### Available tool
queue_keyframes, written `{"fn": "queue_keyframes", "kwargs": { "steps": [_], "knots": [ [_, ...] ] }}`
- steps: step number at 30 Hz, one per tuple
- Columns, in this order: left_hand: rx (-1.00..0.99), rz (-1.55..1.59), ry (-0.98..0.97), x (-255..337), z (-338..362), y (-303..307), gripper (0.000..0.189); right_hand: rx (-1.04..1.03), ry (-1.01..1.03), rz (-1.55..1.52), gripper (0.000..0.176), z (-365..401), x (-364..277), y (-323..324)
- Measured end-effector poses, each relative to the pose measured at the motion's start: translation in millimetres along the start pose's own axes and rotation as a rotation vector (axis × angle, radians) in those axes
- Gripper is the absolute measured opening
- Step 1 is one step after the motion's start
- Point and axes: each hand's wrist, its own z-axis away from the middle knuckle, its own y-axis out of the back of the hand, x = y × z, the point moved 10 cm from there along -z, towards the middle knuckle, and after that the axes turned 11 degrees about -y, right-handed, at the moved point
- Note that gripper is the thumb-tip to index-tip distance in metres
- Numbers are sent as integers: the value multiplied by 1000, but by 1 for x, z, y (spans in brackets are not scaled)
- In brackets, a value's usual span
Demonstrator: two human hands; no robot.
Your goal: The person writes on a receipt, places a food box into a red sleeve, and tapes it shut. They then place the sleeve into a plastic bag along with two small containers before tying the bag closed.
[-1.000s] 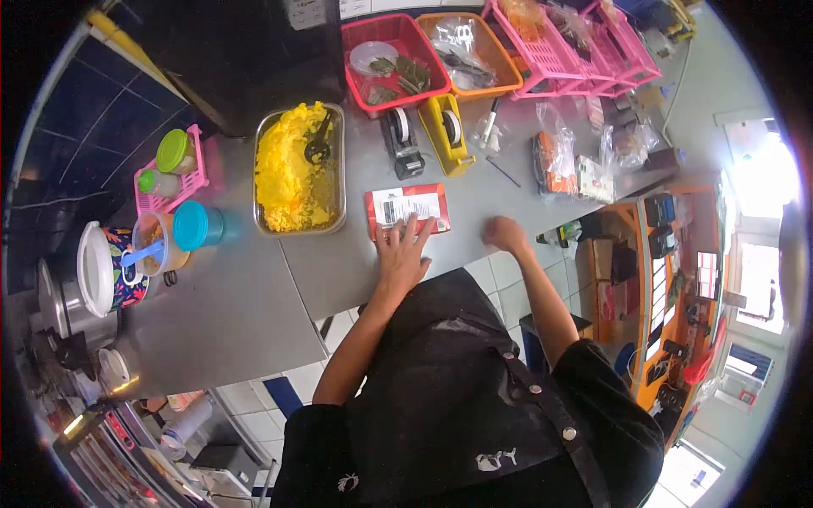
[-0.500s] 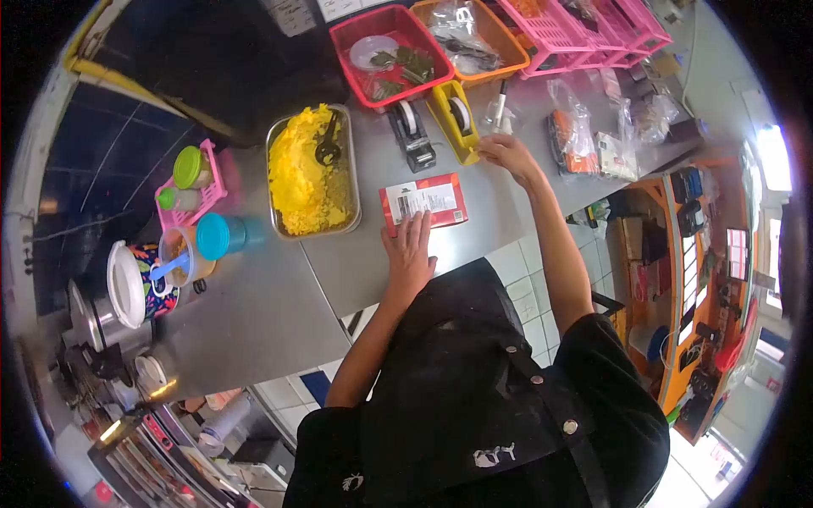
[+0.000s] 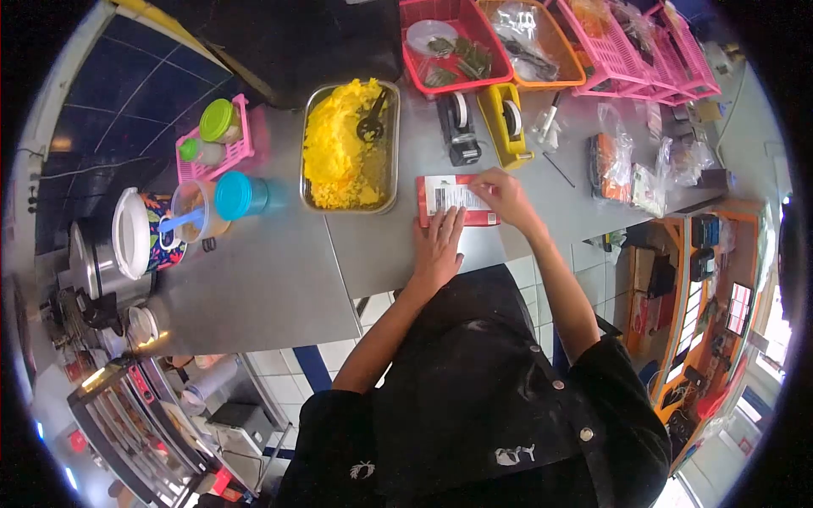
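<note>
A flat red box (image 3: 424, 212) with a white printed label (image 3: 442, 191) lies on the steel counter. My left hand (image 3: 438, 251) rests flat on its lower left part, fingers stretched out. Over the label's right end, my right hand (image 3: 501, 196) is closed in a pinch; whatever is between the fingertips is too small to make out. Just behind the box stand a yellow tape dispenser (image 3: 494, 118) and a black tape dispenser (image 3: 465, 153), each with a white-cored roll.
Left of the box is a metal tray (image 3: 395, 173) of yellow shredded food with a black scoop. Behind are a red bin (image 3: 461, 82), an orange bin (image 3: 542, 84) and pink baskets (image 3: 605, 55). A pen-like stick (image 3: 559, 169) and bagged packs (image 3: 614, 165) lie right.
My right hand has left the cutting end of the yellow tape dispenser and come left onto the label. My left hand stays on the box. The camera view has shifted.
</note>
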Motion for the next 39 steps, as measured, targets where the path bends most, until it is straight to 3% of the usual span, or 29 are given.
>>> {"fn": "queue_keyframes", "kwargs": {
  "steps": [1,3,4,6,8,11,17,24,26,28,29,30,31,32,33,35,37,39],
  "knots": [
    [-5,-10,2,-1,-1,-2,105,-5,-1,1,16,-3,2,-13],
    [-5,-22,9,-2,-2,-4,104,-275,9,-96,23,-11,3,-60],
    [-19,-32,10,-2,-1,-5,104,-279,11,-97,23,-15,0,-65],
    [-30,-41,15,-4,-1,-7,103,-466,-36,47,39,-16,-4,-88],
    [-5,-38,-5,-3,0,-7,102,-476,-49,14,45,-18,-13,-90],
    [-1,-43,5,-1,-1,-1,102,-368,-74,-47,40,-29,-3,-90],
    [-28,-26,28,-2,-2,-4,103,-302,-114,194,40,-42,16,-103],
    [28,16,11,1,-5,-1,104,-193,-92,403,60,-63,22,-95],
    [22,-2,30,-1,-4,-5,105,-186,-300,453,60,-55,22,-84],
    [36,50,24,-5,-3,-8,105,-171,-226,594,67,-50,53,-89],
    [105,211,1,-5,-4,-6,105,-242,-268,631,79,-44,53,-81],
    [75,174,-11,-1,-6,-2,105,-255,-285,640,82,-40,63,-75],
    [95,249,-78,10,-17,20,104,-38,65,491,83,-29,85,-80],
    [127,267,-144,14,-18,27,104,-64,-48,466,83,-25,84,-69],
    [96,181,-92,14,-15,29,102,-100,-248,571,80,-15,67,-47],
    [355,282,10,-12,11,22,109,-157,-308,624,77,0,74,-37],
    [345,308,262,-43,31,-8,112,-167,-341,648,68,20,88,-26],
    [260,831,423,-54,31,-56,112,-291,-457,460,71,50,120,-35]
  ]
}}
